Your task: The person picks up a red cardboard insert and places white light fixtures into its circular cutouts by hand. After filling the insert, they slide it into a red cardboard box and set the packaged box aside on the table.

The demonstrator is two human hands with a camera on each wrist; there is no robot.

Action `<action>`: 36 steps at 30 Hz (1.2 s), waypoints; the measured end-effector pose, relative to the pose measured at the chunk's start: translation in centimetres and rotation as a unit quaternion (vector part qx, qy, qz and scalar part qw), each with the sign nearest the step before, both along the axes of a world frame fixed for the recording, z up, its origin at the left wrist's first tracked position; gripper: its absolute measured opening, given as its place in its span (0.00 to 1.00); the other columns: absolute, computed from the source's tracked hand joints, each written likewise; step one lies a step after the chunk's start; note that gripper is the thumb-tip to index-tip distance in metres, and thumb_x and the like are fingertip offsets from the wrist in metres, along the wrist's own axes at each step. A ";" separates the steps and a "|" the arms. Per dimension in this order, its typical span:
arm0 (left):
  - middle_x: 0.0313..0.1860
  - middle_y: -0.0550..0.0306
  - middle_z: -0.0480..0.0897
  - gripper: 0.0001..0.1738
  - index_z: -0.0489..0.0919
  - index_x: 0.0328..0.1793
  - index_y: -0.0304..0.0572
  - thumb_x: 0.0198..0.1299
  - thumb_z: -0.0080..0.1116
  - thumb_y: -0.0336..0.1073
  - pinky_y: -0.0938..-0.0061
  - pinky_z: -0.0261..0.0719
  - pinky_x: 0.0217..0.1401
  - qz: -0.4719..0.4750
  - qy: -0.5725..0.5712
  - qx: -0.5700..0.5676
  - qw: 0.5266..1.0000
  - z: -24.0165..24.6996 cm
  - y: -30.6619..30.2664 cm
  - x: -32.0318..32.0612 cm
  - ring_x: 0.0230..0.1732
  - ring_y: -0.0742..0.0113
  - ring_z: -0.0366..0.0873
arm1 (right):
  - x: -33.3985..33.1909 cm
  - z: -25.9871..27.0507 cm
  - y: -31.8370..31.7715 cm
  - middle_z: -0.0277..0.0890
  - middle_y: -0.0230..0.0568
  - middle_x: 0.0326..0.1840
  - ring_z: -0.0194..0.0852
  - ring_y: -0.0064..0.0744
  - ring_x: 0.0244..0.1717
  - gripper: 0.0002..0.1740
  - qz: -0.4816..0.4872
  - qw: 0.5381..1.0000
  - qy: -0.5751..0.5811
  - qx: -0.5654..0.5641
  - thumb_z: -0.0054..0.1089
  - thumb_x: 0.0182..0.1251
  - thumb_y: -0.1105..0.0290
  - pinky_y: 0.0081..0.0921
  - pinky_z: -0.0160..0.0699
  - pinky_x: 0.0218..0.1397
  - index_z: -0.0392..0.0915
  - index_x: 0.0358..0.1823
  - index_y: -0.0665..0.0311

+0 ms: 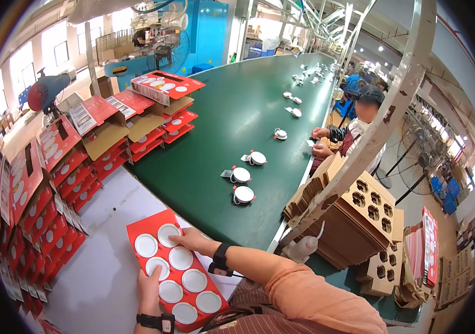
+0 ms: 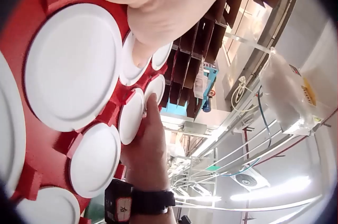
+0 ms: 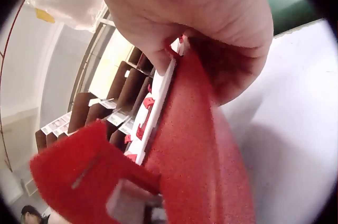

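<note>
A red panel point(image 1: 187, 263) carrying two columns of round white discs is tilted up over the white tabletop, near the person. The left hand point(image 1: 149, 286) holds its left edge, thumb on a disc point(image 1: 158, 268); in the left wrist view that hand point(image 2: 153, 2) lies across the panel's edge. The right hand point(image 1: 196, 241) grips the upper right edge, its thumb on the top right disc point(image 1: 168, 235). In the right wrist view the right hand point(image 3: 195, 18) curls round the red panel point(image 3: 190, 129), with fingers behind it.
Stacks of red printed boxes point(image 1: 62, 145) stand at the left. White round lamps point(image 1: 243, 195) with cables lie on the green belt point(image 1: 209, 111). Brown cardboard inserts point(image 1: 354, 217), a white bottle point(image 1: 303, 249) and a metal post are at the right. Another person point(image 1: 360, 128) sits across the belt.
</note>
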State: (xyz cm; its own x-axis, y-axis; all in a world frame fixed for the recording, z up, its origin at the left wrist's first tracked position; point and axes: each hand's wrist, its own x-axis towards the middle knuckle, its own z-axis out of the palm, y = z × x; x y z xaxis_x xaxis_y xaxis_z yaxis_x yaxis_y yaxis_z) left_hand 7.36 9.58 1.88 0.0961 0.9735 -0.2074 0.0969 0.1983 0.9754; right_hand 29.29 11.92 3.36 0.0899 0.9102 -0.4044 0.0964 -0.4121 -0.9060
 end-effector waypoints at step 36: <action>0.45 0.56 0.81 0.14 0.75 0.54 0.32 0.63 0.52 0.29 0.73 0.75 0.48 -0.073 0.083 0.060 0.992 -5.2 6.8 -3.6 0.44 0.70 0.77 | 0.3 -1.2 0.5 0.81 0.52 0.34 0.81 0.46 0.37 0.30 0.100 0.986 -0.129 0.039 0.56 0.58 0.42 0.37 0.75 0.43 0.83 0.38 0.66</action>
State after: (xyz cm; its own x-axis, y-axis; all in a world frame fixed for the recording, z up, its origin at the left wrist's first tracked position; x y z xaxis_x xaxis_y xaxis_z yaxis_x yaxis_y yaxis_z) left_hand 3.72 16.40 -3.32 0.2127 0.9701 -0.1167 0.2780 0.0544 0.9590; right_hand 29.62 12.41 2.12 -0.0039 0.9476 -0.3195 0.4011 -0.2913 -0.8685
